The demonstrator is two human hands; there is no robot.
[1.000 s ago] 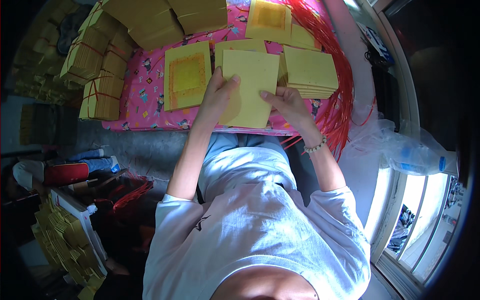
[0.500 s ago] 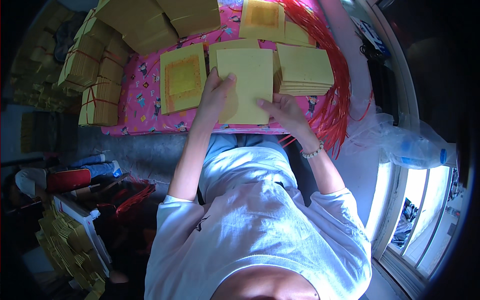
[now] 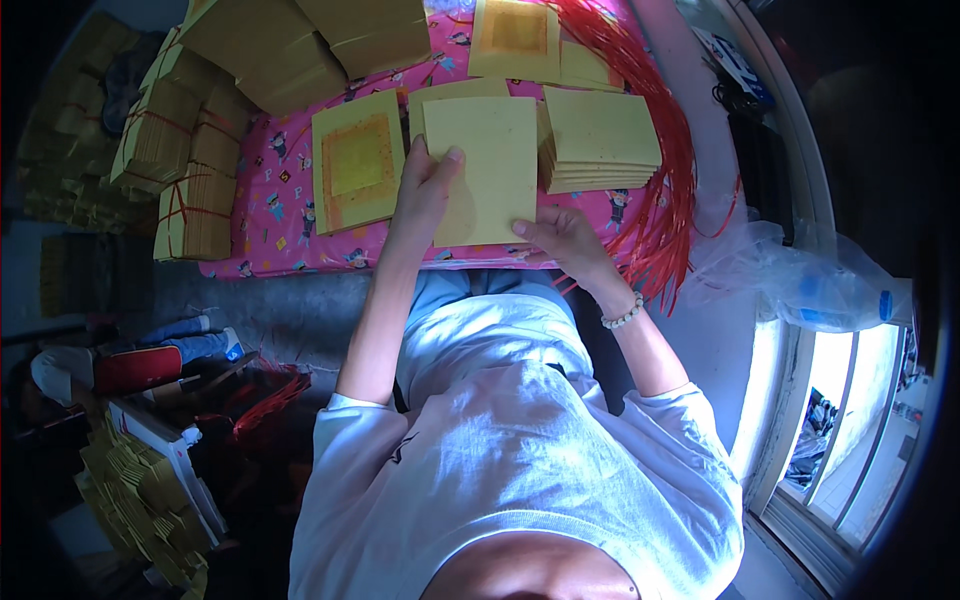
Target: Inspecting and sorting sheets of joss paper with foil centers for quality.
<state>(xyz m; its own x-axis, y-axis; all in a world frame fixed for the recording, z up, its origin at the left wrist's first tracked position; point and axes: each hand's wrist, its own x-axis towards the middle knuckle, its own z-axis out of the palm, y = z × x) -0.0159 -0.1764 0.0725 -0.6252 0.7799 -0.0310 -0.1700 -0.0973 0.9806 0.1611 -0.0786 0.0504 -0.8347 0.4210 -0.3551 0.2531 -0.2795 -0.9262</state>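
Yellow paper sheets, with a blank face up, are held upright over the near edge of the table. My left hand grips their left side, thumb on the front and fingers behind. At the lower right corner, my right hand has its thumb on the paper; its other fingers are partly hidden. A pile of folded yellow paper lies just right of the held sheets. To the left is yellow paper with an orange-bordered gold square. More yellow paper shows partly behind the held sheets.
A pink patterned cloth covers the table. Tied yellow bundles stand at its left, and red plastic strings hang along its right. Another person is at the lower left, near stacked paper. A clear plastic bag lies right.
My right hand has slid down from the right edge of the paper to its lower corner. My left hand keeps its hold, and the whole view has shifted slightly.
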